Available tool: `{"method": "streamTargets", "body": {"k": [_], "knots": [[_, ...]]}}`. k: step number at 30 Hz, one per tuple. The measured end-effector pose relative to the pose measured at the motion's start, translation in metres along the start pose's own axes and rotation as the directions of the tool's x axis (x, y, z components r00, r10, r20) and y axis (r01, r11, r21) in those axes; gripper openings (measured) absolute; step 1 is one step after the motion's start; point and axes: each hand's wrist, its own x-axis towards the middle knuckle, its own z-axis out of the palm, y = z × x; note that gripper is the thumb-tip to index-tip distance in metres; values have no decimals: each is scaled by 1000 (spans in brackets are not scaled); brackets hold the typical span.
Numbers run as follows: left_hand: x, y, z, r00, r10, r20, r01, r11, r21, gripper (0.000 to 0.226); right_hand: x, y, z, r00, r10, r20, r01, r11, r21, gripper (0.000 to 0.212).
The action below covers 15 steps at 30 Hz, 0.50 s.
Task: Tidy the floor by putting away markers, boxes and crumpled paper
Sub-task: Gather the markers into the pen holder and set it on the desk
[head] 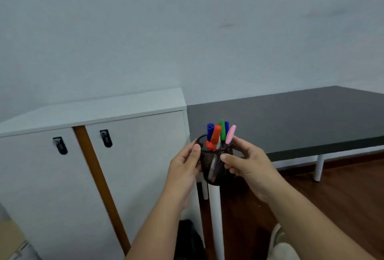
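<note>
A black mesh pen holder (212,164) is held in the air between both hands, in front of the near left corner of the black table (291,118). Several markers (217,134) stand in it: blue, orange-red, green and pink ones, with their caps sticking up above the rim. My left hand (184,164) grips the holder's left side with the thumb at the rim. My right hand (247,162) grips the right side, its fingers wrapped around the mesh.
A white two-door cabinet (124,155) with two black combination locks and a wooden strip stands on the left, next to the table. White table legs (216,218) rise from the brown wooden floor (342,197). A dark bag (191,239) lies at the cabinet's foot.
</note>
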Motion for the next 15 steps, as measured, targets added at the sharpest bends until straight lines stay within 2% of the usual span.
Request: {"method": "streamTargets", "body": {"k": [4,9,13,15], "knots": [[47,-13,25,999,-24,25,24,1000,11,41,41,6,-31,998,-20,-59,19,1000,-20,56],[107,-31,42,997,-64,42,60,995,82,30,98,12,-70,998,-16,-68,12,998,-66,56],[146,-39,50,992,-124,9,121,979,165,36,139,19,-91,996,-6,-91,-4,994,-108,54],[168,-44,54,983,-181,-28,183,965,187,39,162,25,-98,994,27,-103,-34,997,-74,54]]}}
